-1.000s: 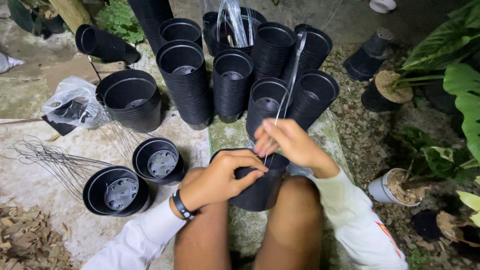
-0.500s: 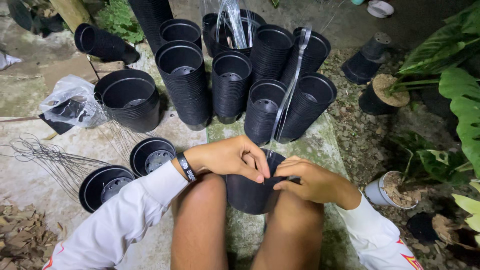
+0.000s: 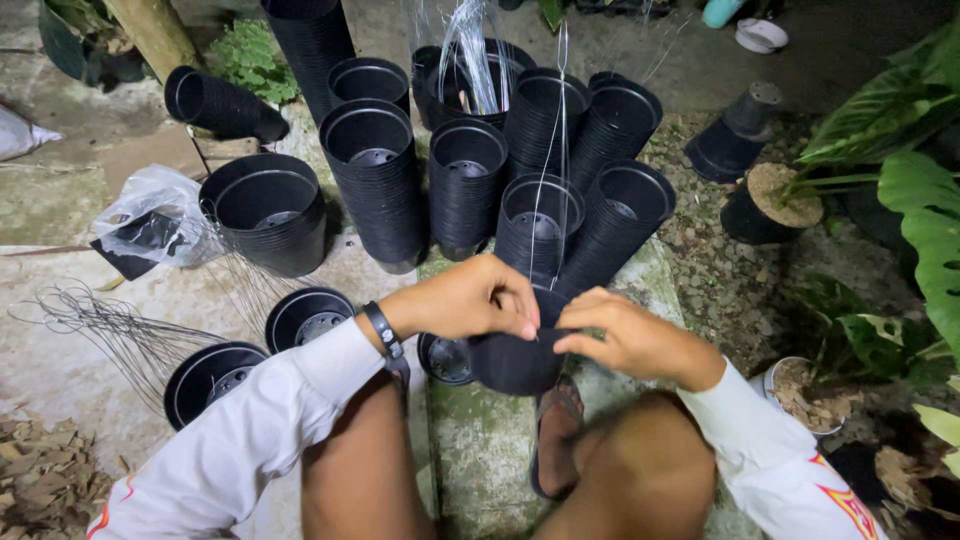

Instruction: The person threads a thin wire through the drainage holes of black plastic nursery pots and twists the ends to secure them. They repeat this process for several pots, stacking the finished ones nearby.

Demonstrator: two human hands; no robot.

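One black plastic pot (image 3: 515, 360) is in hand, held low between our knees over the concrete floor (image 3: 470, 440). Our left hand (image 3: 465, 298) is clenched over its rim from above; our right hand (image 3: 625, 338) pinches at the rim's right side, where a thin wire (image 3: 560, 150) rises straight up from the fingers. We judge the wiring of this pot to be under way, not finished: the wire end at the rim is hidden by the fingers, so we cannot tell whether it is hooked.

Stock still to work, by our judgement:
- Several tall nested stacks of black pots (image 3: 375, 180) stand ahead, each showing an empty top pot with drain holes.
- One wider pot stack (image 3: 265, 210) at left, empty at top.
- Two low pots (image 3: 305, 318) beside our left forearm, empty; no wires show on them.
- One stack at the back holds a sheaf of long wires (image 3: 475, 60).
- Loose bundle of wires (image 3: 110, 325) lying on the floor, far left.
- Clear plastic bag (image 3: 155, 225), contents dark and unclear.
- Two pots filled with soil (image 3: 775, 190) at right, near green leaves.
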